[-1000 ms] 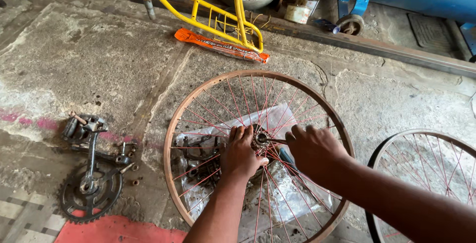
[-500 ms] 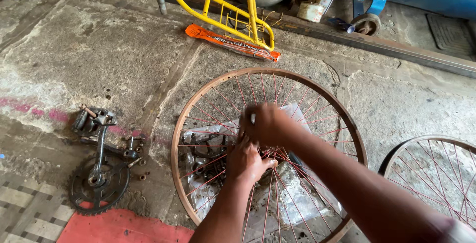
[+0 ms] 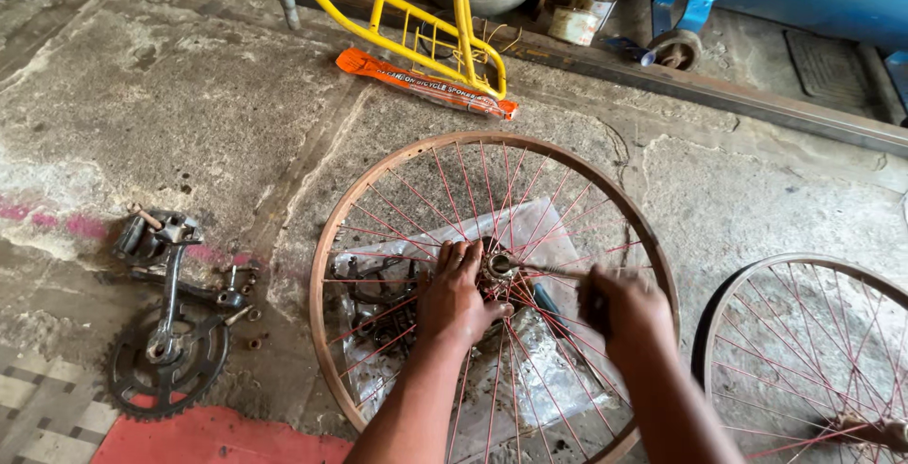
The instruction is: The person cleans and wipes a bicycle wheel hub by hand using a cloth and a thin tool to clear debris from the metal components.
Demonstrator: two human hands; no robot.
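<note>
Our left hand rests flat on the spokes beside the hub of the rusty wheel lying on the floor. Our right hand, blurred, grips a thin tool touching the hub. A second wheel is cut off at right.

Head camera looks steeply down, close above the floor.

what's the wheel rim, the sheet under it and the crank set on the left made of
Wheel rim: metal, probably steel, brown with rust. Sheet under it: thin clear plastic, crinkled and glossy. Crank set: dark, greasy metal with a toothed chainring. The left hand rests at the hub.
</note>
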